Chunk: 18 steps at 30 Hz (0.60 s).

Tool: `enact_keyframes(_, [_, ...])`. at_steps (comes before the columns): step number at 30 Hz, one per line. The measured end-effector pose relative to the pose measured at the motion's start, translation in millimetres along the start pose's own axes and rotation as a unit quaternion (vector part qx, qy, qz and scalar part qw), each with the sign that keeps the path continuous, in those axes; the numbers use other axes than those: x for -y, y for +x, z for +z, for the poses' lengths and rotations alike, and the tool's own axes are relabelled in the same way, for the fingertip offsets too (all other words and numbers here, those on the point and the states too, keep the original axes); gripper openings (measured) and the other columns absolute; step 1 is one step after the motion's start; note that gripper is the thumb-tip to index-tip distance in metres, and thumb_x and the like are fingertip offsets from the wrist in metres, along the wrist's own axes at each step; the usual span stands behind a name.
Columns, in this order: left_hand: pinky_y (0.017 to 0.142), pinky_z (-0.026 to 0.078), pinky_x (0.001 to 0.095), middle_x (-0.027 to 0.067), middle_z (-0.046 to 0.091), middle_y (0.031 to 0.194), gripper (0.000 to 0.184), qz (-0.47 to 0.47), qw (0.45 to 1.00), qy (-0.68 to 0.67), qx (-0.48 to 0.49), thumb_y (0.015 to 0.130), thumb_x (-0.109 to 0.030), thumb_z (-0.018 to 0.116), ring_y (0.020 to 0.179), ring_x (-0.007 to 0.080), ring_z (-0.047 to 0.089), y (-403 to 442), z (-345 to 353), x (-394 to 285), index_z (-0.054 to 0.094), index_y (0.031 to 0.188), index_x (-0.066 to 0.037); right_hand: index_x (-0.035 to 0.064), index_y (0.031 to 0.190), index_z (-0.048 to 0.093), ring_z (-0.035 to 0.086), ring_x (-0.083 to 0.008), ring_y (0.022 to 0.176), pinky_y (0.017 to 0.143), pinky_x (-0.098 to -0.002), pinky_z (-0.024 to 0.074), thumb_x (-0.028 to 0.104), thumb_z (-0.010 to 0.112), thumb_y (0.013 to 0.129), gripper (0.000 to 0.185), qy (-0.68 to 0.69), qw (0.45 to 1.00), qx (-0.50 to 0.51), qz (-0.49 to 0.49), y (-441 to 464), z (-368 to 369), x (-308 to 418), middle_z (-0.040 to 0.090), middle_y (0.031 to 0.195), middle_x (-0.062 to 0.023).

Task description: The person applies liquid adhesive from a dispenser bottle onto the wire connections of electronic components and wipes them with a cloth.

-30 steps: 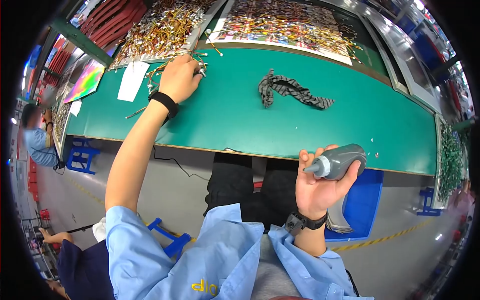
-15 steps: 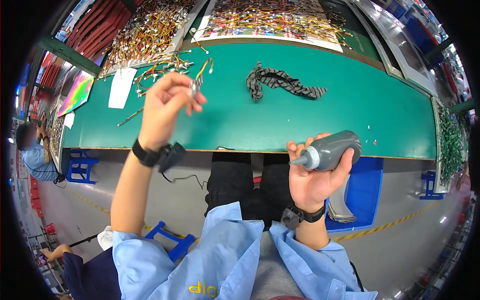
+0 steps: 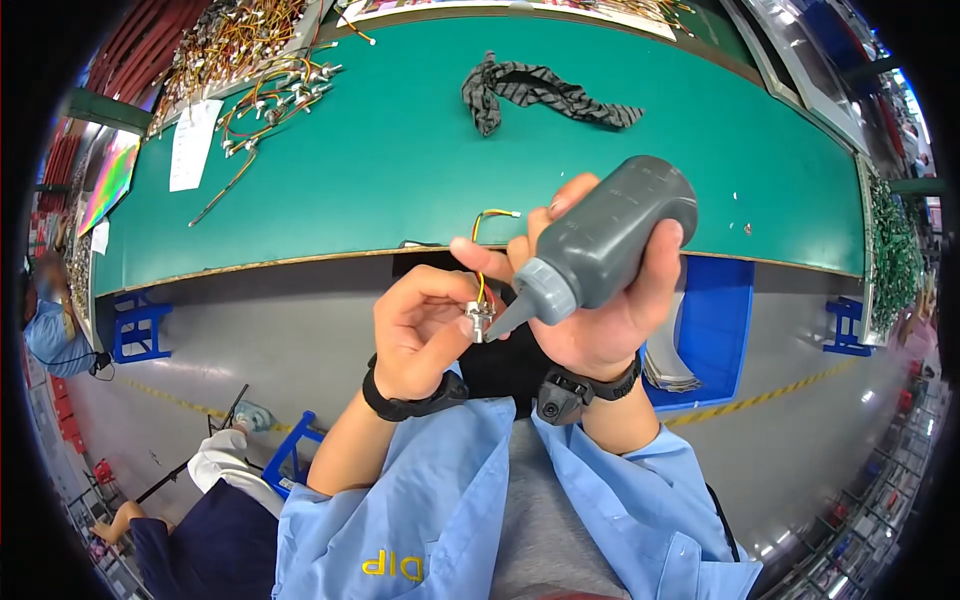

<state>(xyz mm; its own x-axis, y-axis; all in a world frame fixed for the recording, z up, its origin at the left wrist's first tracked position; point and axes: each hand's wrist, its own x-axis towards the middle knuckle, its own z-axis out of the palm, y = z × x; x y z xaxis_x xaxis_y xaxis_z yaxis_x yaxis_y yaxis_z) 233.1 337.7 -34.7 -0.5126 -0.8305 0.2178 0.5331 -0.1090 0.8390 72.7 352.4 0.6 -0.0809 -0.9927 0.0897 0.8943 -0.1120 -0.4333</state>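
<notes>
Between the thumb and fingers of my left hand (image 3: 422,335) is a small metal part (image 3: 478,318), with red, yellow and black wires rising from it to a white connector. My right hand (image 3: 610,320) grips a dark grey squeeze bottle (image 3: 625,230), tilted so its pointed nozzle (image 3: 512,315) reaches down to the metal part; whether the two touch is hard to tell. Both hands are over my lap, in front of the green table (image 3: 380,170). A striped grey cloth (image 3: 545,92) lies crumpled on the table.
Wired metal parts (image 3: 285,100) lie at the table's left, beside a white paper (image 3: 194,145). Below the right edge is a blue bin (image 3: 722,330). Blue stools (image 3: 143,327) stand on the floor. A co-worker in blue (image 3: 60,325) is at far left, another person (image 3: 215,540) at lower left.
My left hand has brought the wired metal part from the table toward my lap. My right hand has moved left and tipped the bottle, bringing its nozzle to that part.
</notes>
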Motion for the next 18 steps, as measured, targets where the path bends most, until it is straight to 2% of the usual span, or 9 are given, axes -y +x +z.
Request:
enact_keyframes(4, [0.076,0.054,0.0343,0.0146,0.062,0.093,0.015,-0.018,1.000,0.002,-0.012,0.086,0.004,0.056,0.083,0.0208,0.064,-3,6,-1,0.051,0.101,0.003,0.0034,0.114,0.046,0.064,-0.0266,0.072,0.093,-0.0588,0.0462,0.071,0.045,0.084,0.073,0.046,0.998,-0.037,-0.014,-2,0,-3,0.060,0.083,-0.0128])
enact_keyframes(6, [0.081,0.051,0.0337,0.0102,0.060,0.094,0.019,-0.037,0.991,0.109,-0.064,0.084,-0.001,0.060,0.089,0.0192,0.062,-13,2,12,0.052,0.102,0.001,0.0054,0.116,0.047,0.066,-0.0288,0.074,0.072,-0.0486,0.0559,0.066,0.047,0.086,0.067,-0.032,0.995,-0.092,0.003,-10,11,8,0.063,0.088,-0.0153])
enact_keyframes(7, [0.065,0.055,0.0321,0.0178,0.063,0.099,0.042,0.010,0.970,0.226,-0.089,0.084,-0.014,0.063,0.077,0.0225,0.065,-13,-1,23,0.048,0.118,0.005,0.0065,0.116,0.048,0.066,-0.0276,0.072,0.060,-0.0409,0.0538,0.062,0.048,0.088,0.062,0.023,0.997,-0.077,0.015,-16,3,9,0.063,0.087,-0.0142])
enact_keyframes(8, [0.069,0.053,0.0289,0.0156,0.061,0.101,0.043,-0.008,0.987,0.131,-0.095,0.084,-0.008,0.061,0.083,0.0202,0.063,-17,1,28,0.046,0.122,0.008,0.0076,0.115,0.049,0.066,-0.0264,0.069,0.047,-0.0333,0.0517,0.059,0.048,0.089,0.057,0.077,0.995,-0.056,0.025,-20,-5,10,0.064,0.087,-0.0130])
enact_keyframes(9, [0.074,0.051,0.0269,0.0149,0.060,0.101,0.038,0.040,0.989,0.118,-0.083,0.085,-0.002,0.058,0.087,0.0174,0.061,-13,2,34,0.046,0.120,0.008,0.0096,0.114,0.051,0.065,-0.0229,0.065,0.035,-0.0257,0.0417,0.053,0.049,0.092,0.049,0.053,0.996,-0.072,-0.008,-23,-7,7,0.064,0.085,-0.0112])
enact_keyframes(10, [0.078,0.048,0.0267,0.0140,0.060,0.100,0.035,0.008,0.987,0.120,-0.111,0.087,0.000,0.056,0.088,0.0168,0.060,-17,0,42,0.045,0.119,0.009,0.0094,0.114,0.051,0.063,-0.0195,0.062,0.036,-0.0250,0.0413,0.051,0.051,0.092,0.047,0.028,0.997,-0.067,-0.025,-26,-15,6,0.064,0.084,-0.0095])
enact_keyframes(14, [0.082,0.047,0.0290,0.0143,0.061,0.102,0.028,-0.031,0.965,0.261,-0.019,0.089,-0.001,0.055,0.093,0.0195,0.060,1,26,45,0.049,0.114,0.009,0.0093,0.113,0.051,0.057,-0.0096,0.062,0.044,-0.0222,0.0429,0.048,0.056,0.092,0.044,-0.024,0.996,-0.043,-0.081,-40,-26,15,0.062,0.084,-0.0031])
enact_keyframes(16, [0.085,0.047,0.0305,0.0143,0.061,0.105,0.024,-0.036,0.928,0.371,0.001,0.090,-0.001,0.053,0.096,0.0212,0.059,6,46,49,0.052,0.112,0.009,0.0089,0.112,0.050,0.055,-0.0066,0.067,0.050,-0.0214,0.0430,0.047,0.057,0.091,0.044,-0.019,0.981,-0.112,-0.158,-45,-15,18,0.060,0.086,-0.0006])
enact_keyframes(18, [0.086,0.046,0.0308,0.0144,0.061,0.106,0.023,-0.018,0.935,0.351,0.039,0.091,-0.001,0.053,0.097,0.0214,0.059,8,66,51,0.053,0.112,0.008,0.0087,0.111,0.050,0.055,-0.0051,0.069,0.053,-0.0210,0.0430,0.047,0.058,0.091,0.044,-0.019,0.966,-0.149,-0.213,-52,-14,30,0.059,0.086,0.0007])
